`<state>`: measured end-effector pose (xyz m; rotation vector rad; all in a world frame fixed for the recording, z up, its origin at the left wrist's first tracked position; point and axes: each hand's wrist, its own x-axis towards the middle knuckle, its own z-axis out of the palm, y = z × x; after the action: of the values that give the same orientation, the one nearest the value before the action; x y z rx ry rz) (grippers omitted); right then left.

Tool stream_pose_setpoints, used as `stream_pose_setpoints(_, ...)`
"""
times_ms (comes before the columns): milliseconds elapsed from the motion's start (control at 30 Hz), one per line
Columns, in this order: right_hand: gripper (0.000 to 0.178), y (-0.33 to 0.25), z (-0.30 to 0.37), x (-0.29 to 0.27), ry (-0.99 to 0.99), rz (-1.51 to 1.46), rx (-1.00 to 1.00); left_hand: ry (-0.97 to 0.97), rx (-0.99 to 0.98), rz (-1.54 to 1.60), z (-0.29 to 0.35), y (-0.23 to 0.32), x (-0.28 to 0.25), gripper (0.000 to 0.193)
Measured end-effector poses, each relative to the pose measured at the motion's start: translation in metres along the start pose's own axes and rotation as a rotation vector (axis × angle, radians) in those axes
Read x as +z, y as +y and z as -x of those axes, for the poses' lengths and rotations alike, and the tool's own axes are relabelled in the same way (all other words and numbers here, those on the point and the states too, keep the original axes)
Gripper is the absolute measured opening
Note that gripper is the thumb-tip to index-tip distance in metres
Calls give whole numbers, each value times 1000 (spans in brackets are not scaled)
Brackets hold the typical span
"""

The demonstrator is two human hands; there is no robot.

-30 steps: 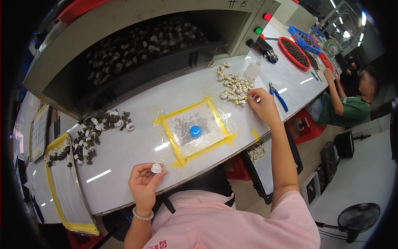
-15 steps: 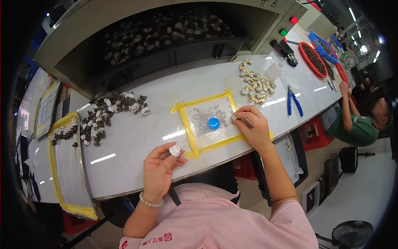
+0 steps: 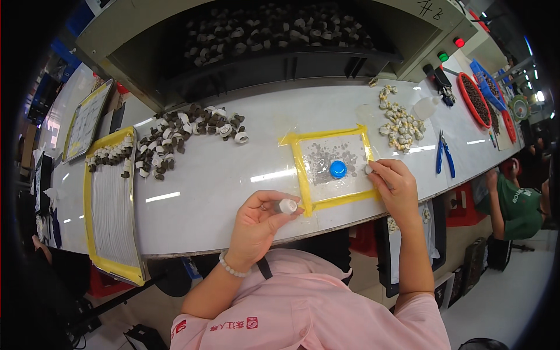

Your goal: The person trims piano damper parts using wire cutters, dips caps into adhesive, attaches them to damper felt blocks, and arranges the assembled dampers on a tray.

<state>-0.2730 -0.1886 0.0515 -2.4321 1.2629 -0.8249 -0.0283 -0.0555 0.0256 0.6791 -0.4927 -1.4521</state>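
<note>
My left hand (image 3: 252, 226) is closed round a small white-and-dark fitting (image 3: 287, 206), its white end toward the right, just off the near left corner of a yellow-taped square (image 3: 335, 204). My right hand (image 3: 401, 189) pinches a small round greyish piece (image 3: 368, 169) between thumb and forefinger at the square's right edge. Inside the square sits a round blue cap (image 3: 338, 170) among grey smudges. Fingers partly cover both held pieces.
Several white-and-dark fittings (image 3: 169, 146) lie heaped at left, beside a yellow-edged tray (image 3: 111, 204). Behind stands a machine opening with more fittings (image 3: 280, 32). To the right are gold-and-white pieces (image 3: 402, 125), a clear bottle (image 3: 424, 108), blue-handled pliers (image 3: 444, 154), and a person in green (image 3: 522, 204).
The whole view has shifted, so the table sits farther right in the picture. In my left hand the fitting has turned, its white end now more sideways. My right hand still pinches its piece.
</note>
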Motion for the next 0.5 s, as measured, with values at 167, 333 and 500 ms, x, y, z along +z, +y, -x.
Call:
stream_pose_setpoints(167, 21, -13, -11, -1, -56, -113, 9, 23, -19, 5, 2, 1, -3, 29)
stream_pose_setpoints(333, 19, -32, -29, 5, -153, -126, -126, 29, -42, 23, 2, 2, -5, 28)
stream_pose_setpoints(500, 15, -38, -42, 9, -258, 40, -284, 32, -18, 26, 1, 1, -4, 28)
